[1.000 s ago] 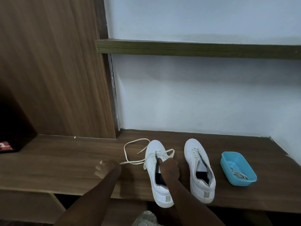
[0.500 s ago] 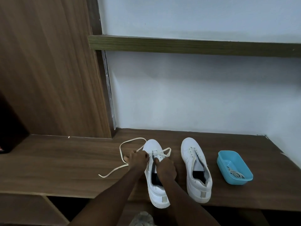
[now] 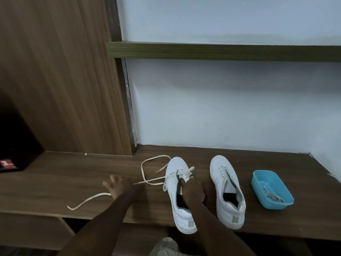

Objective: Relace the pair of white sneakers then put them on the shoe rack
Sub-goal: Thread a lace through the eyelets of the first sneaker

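Two white sneakers stand side by side on a wooden shelf [image 3: 55, 180], toes toward the wall. The left sneaker [image 3: 176, 166] has a cream lace [image 3: 147, 161] through its front eyelets; the lace loops out to the left over the shelf. My left hand [image 3: 120, 188] holds one strand of this lace, drawn out to the left, and the loose end trails past it toward the shelf's front edge. My right hand [image 3: 192, 191] grips the left sneaker at its throat, index finger on the lace crossing. The right sneaker [image 3: 219, 166] has bare eyelets.
A blue plastic tub [image 3: 265, 203] with a coiled lace [image 3: 274, 196] inside sits right of the sneakers. A higher shelf board [image 3: 221, 51] runs along the white wall. A tall wooden panel [image 3: 64, 80] stands at the left, with a dark compartment [image 3: 11, 145] beside it.
My left hand has moved from the sneaker's front eyelets out to the left, drawing the lace strand with it. My right hand stays on the left sneaker.
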{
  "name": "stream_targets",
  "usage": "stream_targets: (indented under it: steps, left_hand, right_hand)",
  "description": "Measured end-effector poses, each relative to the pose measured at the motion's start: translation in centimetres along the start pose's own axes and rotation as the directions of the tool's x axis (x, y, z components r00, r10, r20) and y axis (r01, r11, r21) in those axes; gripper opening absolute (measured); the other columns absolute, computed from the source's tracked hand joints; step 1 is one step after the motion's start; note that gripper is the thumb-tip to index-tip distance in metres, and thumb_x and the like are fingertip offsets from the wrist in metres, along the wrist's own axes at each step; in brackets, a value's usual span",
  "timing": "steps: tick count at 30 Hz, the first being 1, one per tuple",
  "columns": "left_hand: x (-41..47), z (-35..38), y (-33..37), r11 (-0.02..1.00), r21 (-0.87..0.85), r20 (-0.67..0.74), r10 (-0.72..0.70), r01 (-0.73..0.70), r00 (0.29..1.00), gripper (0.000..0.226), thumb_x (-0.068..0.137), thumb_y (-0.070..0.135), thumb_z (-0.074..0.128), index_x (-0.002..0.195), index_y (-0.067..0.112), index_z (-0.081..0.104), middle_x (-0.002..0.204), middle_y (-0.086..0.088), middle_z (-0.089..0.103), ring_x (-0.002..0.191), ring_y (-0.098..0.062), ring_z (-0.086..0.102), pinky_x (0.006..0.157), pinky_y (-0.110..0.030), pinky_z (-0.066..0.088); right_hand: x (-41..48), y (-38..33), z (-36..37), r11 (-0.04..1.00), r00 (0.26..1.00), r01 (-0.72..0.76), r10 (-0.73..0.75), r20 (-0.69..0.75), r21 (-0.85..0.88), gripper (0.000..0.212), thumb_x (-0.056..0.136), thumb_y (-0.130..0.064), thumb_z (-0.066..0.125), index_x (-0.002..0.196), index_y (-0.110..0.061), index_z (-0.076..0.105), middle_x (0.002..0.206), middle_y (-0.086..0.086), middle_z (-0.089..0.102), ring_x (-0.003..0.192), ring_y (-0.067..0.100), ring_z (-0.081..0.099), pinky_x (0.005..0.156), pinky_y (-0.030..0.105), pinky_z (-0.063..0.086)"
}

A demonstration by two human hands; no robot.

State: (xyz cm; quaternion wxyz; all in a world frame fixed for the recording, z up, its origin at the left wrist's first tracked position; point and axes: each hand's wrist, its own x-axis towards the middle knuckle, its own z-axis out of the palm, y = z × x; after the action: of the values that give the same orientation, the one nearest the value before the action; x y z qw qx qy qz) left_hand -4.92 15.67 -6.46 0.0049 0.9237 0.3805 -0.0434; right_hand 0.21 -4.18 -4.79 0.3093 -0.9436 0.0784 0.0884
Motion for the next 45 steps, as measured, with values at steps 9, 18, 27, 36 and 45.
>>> stream_targets:
  steps: [9,18,27,36,45]
  left_hand:
    - [-0.4,-0.5,5.0,0.979,-0.151,0.151,0.162,-0.139,0.975,0.032,0.093,0.029,0.041,0.122,0.025,0.056,0.131,0.004,0.052,0.126,-0.023,0.033,0.104,-0.046,0.023]
    - [-2.8,-2.2,9.8,0.866,-0.198,-0.087,0.45,-0.459,0.889,0.027,0.096,0.033,0.044,0.112,0.037,0.065,0.105,0.006,0.066,0.117,-0.012,0.043,0.09,-0.041,0.028]
    - [-2.1,-1.4,5.9,0.936,-0.101,-0.185,0.316,-0.338,0.93,0.02,0.086,0.03,0.056,0.104,0.024,0.063,0.103,0.004,0.065,0.121,-0.018,0.04,0.1,-0.049,0.026]
    - [0.1,0.0,1.2,0.95,-0.255,-0.308,0.097,-0.18,0.946,0.012,0.07,0.022,0.07,0.064,0.012,0.065,0.068,-0.007,0.066,0.089,-0.028,0.054,0.086,-0.049,0.028]
    - [-0.6,-0.3,3.7,0.967,-0.156,-0.161,0.179,-0.204,0.971,0.023,0.09,0.023,0.045,0.107,0.024,0.061,0.109,0.004,0.064,0.112,-0.017,0.05,0.097,-0.043,0.029]
  right_hand:
    - [0.1,0.0,0.1,1.0,1.0,0.005,-0.005,0.005,-0.01,0.04,0.098,-0.044,0.042,0.119,-0.013,0.057,0.122,0.005,0.06,0.111,0.022,0.059,0.081,0.029,0.045]
    - [0.3,0.1,0.1,1.0,1.0,-0.014,0.014,-0.009,0.005,0.039,0.098,-0.043,0.042,0.12,-0.015,0.056,0.124,0.004,0.059,0.112,0.022,0.058,0.083,0.03,0.044]
    - [0.4,0.2,0.2,1.0,1.0,-0.021,0.021,-0.015,0.009,0.037,0.098,-0.041,0.043,0.121,-0.015,0.056,0.125,0.004,0.059,0.114,0.023,0.057,0.087,0.031,0.045]
    - [0.4,0.2,0.2,0.999,1.0,-0.018,0.019,-0.024,0.031,0.038,0.098,-0.041,0.043,0.12,-0.013,0.056,0.124,0.005,0.06,0.113,0.023,0.058,0.086,0.032,0.046]
    - [0.7,0.2,0.2,0.988,0.996,-0.073,0.079,-0.043,0.135,0.037,0.098,-0.04,0.043,0.122,-0.014,0.055,0.125,0.006,0.059,0.114,0.026,0.057,0.087,0.034,0.045]
